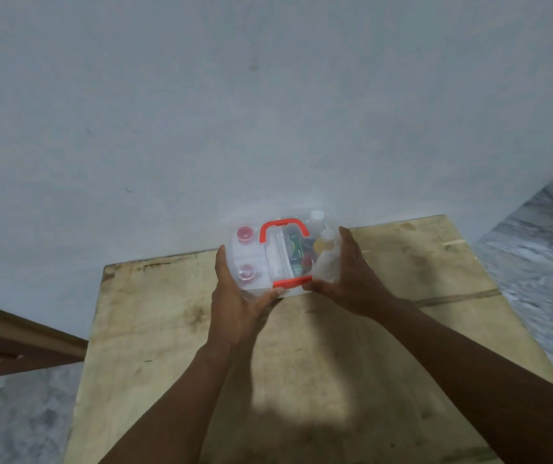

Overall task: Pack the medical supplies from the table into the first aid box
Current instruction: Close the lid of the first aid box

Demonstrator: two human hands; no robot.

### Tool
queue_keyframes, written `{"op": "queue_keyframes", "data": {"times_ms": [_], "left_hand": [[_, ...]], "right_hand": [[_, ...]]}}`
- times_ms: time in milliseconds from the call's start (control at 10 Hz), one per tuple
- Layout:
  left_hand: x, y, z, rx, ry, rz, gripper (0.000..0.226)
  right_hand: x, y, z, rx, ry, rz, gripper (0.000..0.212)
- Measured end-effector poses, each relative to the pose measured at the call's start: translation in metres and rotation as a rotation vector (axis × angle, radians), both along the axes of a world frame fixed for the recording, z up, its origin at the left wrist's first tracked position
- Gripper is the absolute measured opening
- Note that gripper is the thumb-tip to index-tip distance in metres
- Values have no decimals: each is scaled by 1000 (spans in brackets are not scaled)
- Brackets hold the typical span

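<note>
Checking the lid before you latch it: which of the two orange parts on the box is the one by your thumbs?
The straight orange clasp on the near edge of the first aid box, between both thumbs. The other orange part is the curved handle on the far side, untouched.

Just one view here, a wide-angle head cam looking forward and steeply down over both forearms. The wooden table [385, 329] fills the lower half, close up, with its far edge against a pale wall [235, 95] taking the whole top half. Bits of floor [536, 262] show either side.
</note>
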State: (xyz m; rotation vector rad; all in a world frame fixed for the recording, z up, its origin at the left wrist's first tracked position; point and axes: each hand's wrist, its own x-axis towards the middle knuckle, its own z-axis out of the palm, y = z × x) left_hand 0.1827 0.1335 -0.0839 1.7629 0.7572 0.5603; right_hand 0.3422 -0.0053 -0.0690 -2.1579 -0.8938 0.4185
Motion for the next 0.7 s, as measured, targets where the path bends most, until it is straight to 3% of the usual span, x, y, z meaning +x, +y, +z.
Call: {"op": "queue_keyframes", "data": {"times_ms": [200, 400, 500, 600, 700], "left_hand": [[0, 2, -1, -7, 31, -11, 107], [-4, 8, 3, 11, 313, -44, 141], [-14, 1, 11, -11, 378, 39, 151], [-51, -27, 21, 88, 318, 134, 87], [-110, -79, 20, 287, 262, 212, 15]], "right_hand": [[0, 1, 3, -18, 6, 7, 114], [0, -3, 11, -159, 88, 29, 134], [-13, -15, 15, -189, 104, -33, 136], [-37, -49, 10, -107, 27, -66, 89], [-56, -92, -10, -171, 2, -75, 9]]}}
